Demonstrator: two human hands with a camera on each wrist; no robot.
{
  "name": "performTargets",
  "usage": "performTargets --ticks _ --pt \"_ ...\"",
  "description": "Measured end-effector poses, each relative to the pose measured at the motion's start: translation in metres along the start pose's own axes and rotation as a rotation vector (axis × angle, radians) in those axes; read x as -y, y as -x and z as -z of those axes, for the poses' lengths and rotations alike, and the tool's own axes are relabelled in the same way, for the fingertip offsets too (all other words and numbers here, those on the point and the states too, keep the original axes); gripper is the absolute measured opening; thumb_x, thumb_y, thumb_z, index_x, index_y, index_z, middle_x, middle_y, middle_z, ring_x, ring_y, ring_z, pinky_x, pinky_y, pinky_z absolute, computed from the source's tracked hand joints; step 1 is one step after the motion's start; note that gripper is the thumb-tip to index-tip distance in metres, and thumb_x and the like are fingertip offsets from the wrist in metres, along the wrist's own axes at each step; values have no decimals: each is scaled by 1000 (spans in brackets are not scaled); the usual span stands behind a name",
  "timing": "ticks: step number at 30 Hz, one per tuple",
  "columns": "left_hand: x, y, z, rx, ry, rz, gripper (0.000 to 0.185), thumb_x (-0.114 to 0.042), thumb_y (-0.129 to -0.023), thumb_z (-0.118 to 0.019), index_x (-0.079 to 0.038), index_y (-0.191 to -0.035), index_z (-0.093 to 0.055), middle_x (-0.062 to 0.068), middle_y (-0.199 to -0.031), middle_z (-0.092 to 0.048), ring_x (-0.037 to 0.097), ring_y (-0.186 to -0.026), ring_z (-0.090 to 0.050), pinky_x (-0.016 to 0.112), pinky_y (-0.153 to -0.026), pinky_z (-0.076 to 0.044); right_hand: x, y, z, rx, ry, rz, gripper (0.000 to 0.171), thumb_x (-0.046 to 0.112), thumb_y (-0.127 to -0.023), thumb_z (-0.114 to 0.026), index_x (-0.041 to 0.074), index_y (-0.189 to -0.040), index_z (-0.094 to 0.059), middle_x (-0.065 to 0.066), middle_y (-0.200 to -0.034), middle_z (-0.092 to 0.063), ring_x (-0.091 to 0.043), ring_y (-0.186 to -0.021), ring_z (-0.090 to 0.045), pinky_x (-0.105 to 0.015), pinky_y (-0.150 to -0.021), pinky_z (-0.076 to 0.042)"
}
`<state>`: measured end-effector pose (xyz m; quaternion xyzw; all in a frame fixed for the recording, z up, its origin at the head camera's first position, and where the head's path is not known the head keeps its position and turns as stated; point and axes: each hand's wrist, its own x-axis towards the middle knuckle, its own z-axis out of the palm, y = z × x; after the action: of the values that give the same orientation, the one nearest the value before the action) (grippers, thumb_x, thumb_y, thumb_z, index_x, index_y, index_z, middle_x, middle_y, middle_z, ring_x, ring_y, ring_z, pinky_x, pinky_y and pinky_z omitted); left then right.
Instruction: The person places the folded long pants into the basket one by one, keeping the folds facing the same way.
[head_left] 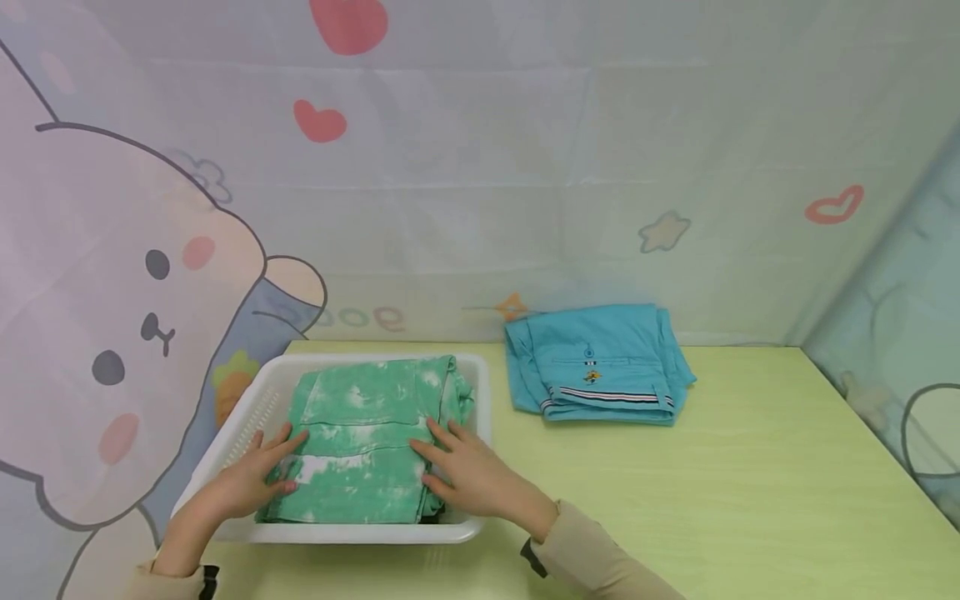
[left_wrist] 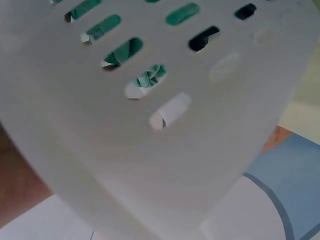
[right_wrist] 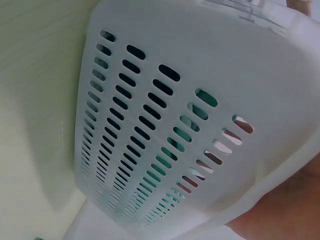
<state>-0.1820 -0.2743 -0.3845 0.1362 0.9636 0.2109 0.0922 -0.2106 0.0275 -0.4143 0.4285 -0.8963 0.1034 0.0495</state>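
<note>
White basket [head_left: 337, 534] holds folded green garment [head_left: 360, 492], both hands [head_left: 474, 477] touching

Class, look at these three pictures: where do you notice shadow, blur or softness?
Head view: soft, even light, with the green clothes and blue clothes fairly clear; left wrist view: the basket looks hazy and soft up close; right wrist view: a dark shadow lies on the table.

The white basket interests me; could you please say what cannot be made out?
Head view: the floor of the white basket, hidden by the green garment.
Right wrist view: what shows dark through the slots; the basket's wall hides most.
Left wrist view: the rest of the basket, cut off by the top edge.
</note>
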Motion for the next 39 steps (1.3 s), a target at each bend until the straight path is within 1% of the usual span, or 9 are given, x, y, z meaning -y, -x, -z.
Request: performTargets --ticks 4,7,14,20,24,28,32,36,39 --pt "1 -1 0 42 -4 44 75 -25 -77 -64 2 -137 -29 36 -140 -13 64 -120 -4 76 -82 -18 -1 -1 2 35 54 14 47 33 -93 -44 13 -135 -39 -18 -141 -34 -32 -128 -37 -41 -104 -33" --pt "2 -1 0 51 -3 58 75 -28 -77 -63 0 -138 -28 33 -141 -13 61 -121 -4 78 -80 -15 -1 -2 4 65 77 9 47 33 -93 -45 13 -135 -39 -18 -141 -34 -30 -128 -36 -40 -104 -33" --pt "2 -2 -4 46 7 51 74 -26 -78 -62 2 -137 -28 35 -140 -13 62 -121 -3 71 -90 -19 2 -6 7 132 128 -44 48 34 -92 -46 16 -135 -39 -15 -141 -34 -34 -125 -39 -39 -101 -36" --pt "4 -3 -8 49 -1 61 73 -26 -78 -62 2 -137 -29 35 -140 -14 62 -121 -4 70 -89 -22 8 -8 7 177 183 -82 48 33 -91 -49 16 -135 -40 -14 -141 -36 -36 -124 -41 -40 -98 -39" --pt "8 -3 -10 67 50 63 74 -26 -78 -62 3 -137 -27 36 -140 -11 63 -120 -1 70 -92 -18 9 -9 2 190 201 -85 48 34 -90 -49 17 -135 -40 -13 -140 -37 -36 -123 -42 -40 -97 -40" --pt "10 -3 -12 70 70 51 74 -26 -78 -62 3 -137 -28 37 -139 -10 64 -120 -1 69 -92 -17 9 -9 0 206 205 -84 48 34 -90 -49 18 -135 -40 -12 -140 -38 -35 -123 -42 -40 -97 -41" --pt "11 -3 -14 64 70 39 75 -27 -78 -62 3 -137 -27 37 -139 -11 64 -119 -1 70 -92 -17 10 -9 2 228 200 -98 48 35 -91 -48 19 -135 -39 -11 -141 -37 -34 -124 -41 -39 -98 -40" --pt "13 -3 -16 50 92 29 76 -28 -77 -62 3 -137 -27 37 -139 -10 64 -119 -1 69 -93 -14 13 -8 3 237 204 -114 48 35 -91 -48 19 -135 -39 -10 -141 -36 -33 -125 -40 -39 -98 -39" --pt "13 -2 -18 34 91 29 76 -26 -76 -63 4 -137 -28 37 -139 -11 65 -119 -2 69 -93 -15 13 -8 2 236 203 -117 48 35 -91 -48 19 -136 -39 -10 -141 -36 -33 -125 -40 -39 -98 -39"
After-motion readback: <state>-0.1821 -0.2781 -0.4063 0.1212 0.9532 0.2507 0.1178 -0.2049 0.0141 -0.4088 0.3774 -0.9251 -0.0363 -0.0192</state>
